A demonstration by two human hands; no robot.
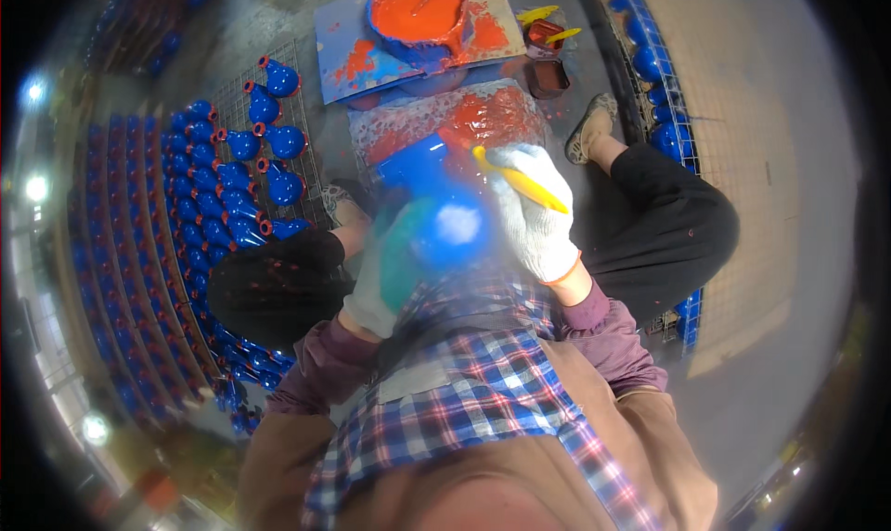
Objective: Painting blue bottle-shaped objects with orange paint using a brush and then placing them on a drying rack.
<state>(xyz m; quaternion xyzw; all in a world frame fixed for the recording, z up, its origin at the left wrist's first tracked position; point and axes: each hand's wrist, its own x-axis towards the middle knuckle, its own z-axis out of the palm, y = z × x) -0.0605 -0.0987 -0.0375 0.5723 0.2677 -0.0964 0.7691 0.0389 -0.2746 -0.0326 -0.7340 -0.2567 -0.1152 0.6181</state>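
A glossy blue vase (441,229) is held in front of my body, its neck toward the far side and its outline smeared by blur. My left hand (388,257), in a pale glove with a green palm, grips its left side. My right hand (534,211), in a white knitted glove, is closed round a yellow-handled tool (540,194). That tool's working end lies near the vase's neck, too blurred to make out. Just beyond is a paint-smeared sheet (501,113). Farther off stands a bucket (418,46) of orange-red paint with a stick in it.
Blue vases with red rims (286,141) lie on a wire rack (306,113) at left, with rows of more beyond. The bucket sits on a paint-spattered board (339,53). Small containers (546,78) and yellow-handled tools (538,15) are right of it. Another wire rack (664,76) holds blue pieces.
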